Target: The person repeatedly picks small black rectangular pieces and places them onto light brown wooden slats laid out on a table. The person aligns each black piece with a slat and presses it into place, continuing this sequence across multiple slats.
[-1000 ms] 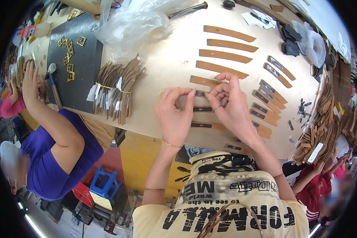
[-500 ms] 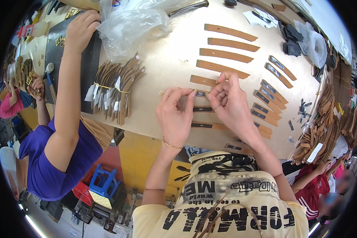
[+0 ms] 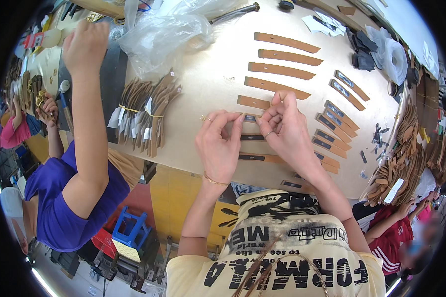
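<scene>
Both hands meet over a brown leather strap [image 3: 250,118] with a black strip on its end. The thumb and forefinger of my left hand [image 3: 217,143] press together at the strap's left end. My right hand [image 3: 286,126] pinches at the right edge of the black strip, its fingers curled; whatever sits at its fingertips is too small to make out. Just beyond lies a plain leather strap [image 3: 252,102], partly behind my right fingers. Nearer me are a strap with a black strip [image 3: 252,137] and another such strap [image 3: 257,157].
Several plain straps [image 3: 287,43] lie in a column farther up the table. To the right are finished-looking strap pieces [image 3: 339,116], loose black strips [image 3: 379,136] and a strap pile [image 3: 406,148]. On the left are bundled straps [image 3: 146,116], a plastic bag [image 3: 166,39] and a co-worker's arm [image 3: 89,109].
My hands stay almost still at the same strap. The co-worker's raised hand on the left has moved farther left, away from the plastic bag, and is blurred.
</scene>
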{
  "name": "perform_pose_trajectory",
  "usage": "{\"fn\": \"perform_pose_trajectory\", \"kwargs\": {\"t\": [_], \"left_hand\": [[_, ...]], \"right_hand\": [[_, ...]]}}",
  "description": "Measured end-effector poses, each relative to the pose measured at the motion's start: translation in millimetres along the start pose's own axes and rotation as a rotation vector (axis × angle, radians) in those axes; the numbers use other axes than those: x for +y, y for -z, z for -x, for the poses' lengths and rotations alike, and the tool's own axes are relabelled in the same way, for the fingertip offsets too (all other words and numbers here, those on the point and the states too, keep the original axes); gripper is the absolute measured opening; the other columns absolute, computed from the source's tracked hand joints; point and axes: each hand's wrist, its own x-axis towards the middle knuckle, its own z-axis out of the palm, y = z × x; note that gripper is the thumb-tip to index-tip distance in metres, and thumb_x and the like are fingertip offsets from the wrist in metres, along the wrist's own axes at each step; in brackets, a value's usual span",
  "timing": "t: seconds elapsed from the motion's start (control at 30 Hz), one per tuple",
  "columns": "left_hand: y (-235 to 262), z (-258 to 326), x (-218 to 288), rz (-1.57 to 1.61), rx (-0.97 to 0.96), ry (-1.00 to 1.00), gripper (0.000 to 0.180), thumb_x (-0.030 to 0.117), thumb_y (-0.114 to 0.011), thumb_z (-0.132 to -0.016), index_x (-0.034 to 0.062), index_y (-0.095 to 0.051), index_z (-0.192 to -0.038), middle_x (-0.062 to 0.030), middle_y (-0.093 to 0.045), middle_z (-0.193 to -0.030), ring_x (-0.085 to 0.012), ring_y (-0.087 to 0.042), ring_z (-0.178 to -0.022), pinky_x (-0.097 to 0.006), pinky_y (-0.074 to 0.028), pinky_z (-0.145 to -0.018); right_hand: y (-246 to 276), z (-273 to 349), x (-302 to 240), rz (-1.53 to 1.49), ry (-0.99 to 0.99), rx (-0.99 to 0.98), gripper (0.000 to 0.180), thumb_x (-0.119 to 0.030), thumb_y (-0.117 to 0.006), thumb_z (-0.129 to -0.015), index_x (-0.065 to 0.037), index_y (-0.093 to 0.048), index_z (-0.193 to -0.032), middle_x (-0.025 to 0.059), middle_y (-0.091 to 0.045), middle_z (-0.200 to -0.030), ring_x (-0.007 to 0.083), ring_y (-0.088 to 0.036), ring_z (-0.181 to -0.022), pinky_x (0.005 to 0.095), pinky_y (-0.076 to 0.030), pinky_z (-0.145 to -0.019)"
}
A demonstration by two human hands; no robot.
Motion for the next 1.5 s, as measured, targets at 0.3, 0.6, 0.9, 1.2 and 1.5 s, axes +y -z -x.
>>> {"fn": "perform_pose_trajectory", "kwargs": {"t": [0.3, 0.6, 0.9, 1.2, 1.5], "left_hand": [[0, 1, 2, -0.02, 0.013, 0.014, 0.008, 0.004, -0.076, -0.083, 0.0008, -0.071, -0.089, -0.0067, -0.067, -0.088, -0.0101, -0.048, -0.053, -0.026, -0.041, -0.051], [-5, 11, -14, -0.155, 0.167, -0.107, 0.031, -0.004, -0.066, -0.086, 0.0094, -0.07, -0.114, -0.0076, -0.054, -0.105, -0.0113, -0.047, -0.06, -0.025, -0.043, -0.056], [-2, 34, -36, -0.568, 0.016, -0.394, 0.057, -0.01, -0.06, -0.075, 0.0187, -0.07, -0.123, -0.01, -0.054, -0.115, -0.0211, -0.056, -0.078, -0.033, -0.048, -0.065], [1, 31, -16, -0.684, -0.007, -0.34, 0.046, -0.003, -0.06, -0.079, 0.0165, -0.071, -0.119, -0.0107, -0.058, -0.116, -0.0274, -0.063, -0.087, -0.039, -0.05, -0.068], [9, 11, -27, -0.217, -0.064, -0.289, 0.039, -0.006, -0.05, -0.086, 0.0049, -0.067, -0.119, -0.01, -0.057, -0.114, -0.0191, -0.058, -0.086, -0.03, -0.046, -0.071]], "right_hand": [[-3, 0, 1, 0.035, -0.006, 0.007, 0.037, 0.007, -0.064, -0.084, -0.003, -0.039, -0.109, 0.0097, -0.06, -0.071, 0.0194, -0.062, -0.059, 0.0319, -0.05, -0.056], [-2, 5, 2, 0.176, 0.049, 0.005, 0.028, 0.0, -0.066, -0.083, -0.004, -0.047, -0.103, 0.012, -0.06, -0.079, 0.0267, -0.063, -0.067, 0.0383, -0.052, -0.06], [-12, 24, 15, 0.628, 0.406, 0.102, 0.038, -0.002, -0.066, -0.078, -0.011, -0.068, -0.115, 0.0103, -0.058, -0.102, 0.0244, -0.059, -0.087, 0.0369, -0.049, -0.071], [10, 51, 22, 1.008, 0.475, 0.164, 0.041, -0.013, -0.057, -0.082, -0.014, -0.068, -0.122, 0.0099, -0.058, -0.116, 0.0226, -0.054, -0.096, 0.0371, -0.039, -0.079], [129, 117, 63, 0.563, -0.054, 0.582, 0.026, -0.021, -0.071, -0.086, -0.007, -0.062, -0.106, 0.0109, -0.061, -0.101, 0.0269, -0.059, -0.092, 0.0399, -0.046, -0.08]]}}
